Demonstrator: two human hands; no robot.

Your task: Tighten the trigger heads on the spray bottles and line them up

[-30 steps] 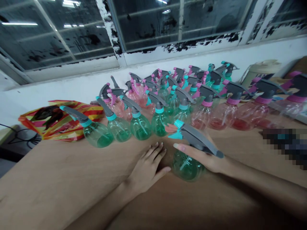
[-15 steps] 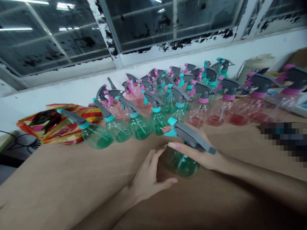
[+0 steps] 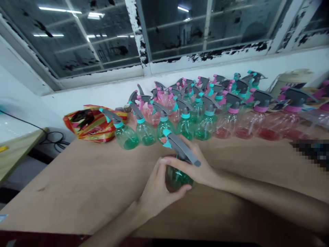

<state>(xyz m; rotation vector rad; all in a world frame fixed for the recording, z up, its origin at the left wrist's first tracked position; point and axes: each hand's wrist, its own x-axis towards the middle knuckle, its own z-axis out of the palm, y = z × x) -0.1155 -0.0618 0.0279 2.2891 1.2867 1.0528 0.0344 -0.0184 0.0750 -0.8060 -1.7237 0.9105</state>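
A clear green spray bottle (image 3: 177,176) with a grey and turquoise trigger head is held between both hands over the near part of the table. My right hand (image 3: 196,164) wraps around its neck just below the trigger head, with the far fingers hidden behind it. Around the lower body curves my left hand (image 3: 159,187), thumb on the near side and fingers on the far left side. The bottle leans slightly, its nozzle pointing up and left. Green spray bottles (image 3: 147,133) stand in a row just beyond my hands.
Pink spray bottles (image 3: 245,125) continue the row rightward, with several more behind. A striped plastic bag (image 3: 102,128) lies left of them on the wooden table (image 3: 108,181). A beige container (image 3: 290,82) stands far right by the wall. A dark pixelated patch covers something at right.
The held spray bottle has moved left, to my left hand. My left hand has closed around its body, while the right hand keeps its grip. The view has shifted left.
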